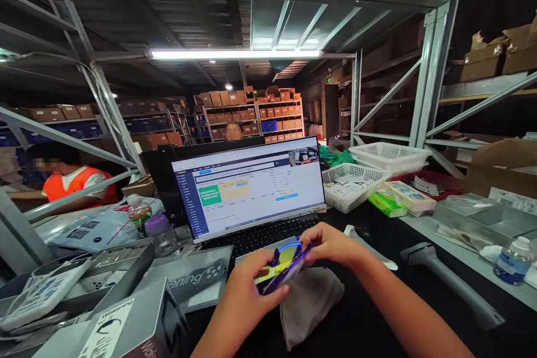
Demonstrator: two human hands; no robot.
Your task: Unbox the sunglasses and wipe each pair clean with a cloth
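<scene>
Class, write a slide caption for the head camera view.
Left hand and right hand hold blue-framed glasses near a grey pouch before a lit monitor.

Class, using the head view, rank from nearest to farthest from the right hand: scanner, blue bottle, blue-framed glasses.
1. Blue-framed glasses: held, touching the right hand.
2. Scanner: lying to that hand's right.
3. Blue bottle: farther right, past the scanner.

Warehouse workstation, cardboard boxes (287, 111) on metal shelving (258, 103), computer monitor (251, 184), handheld scanner (455, 286)
</scene>
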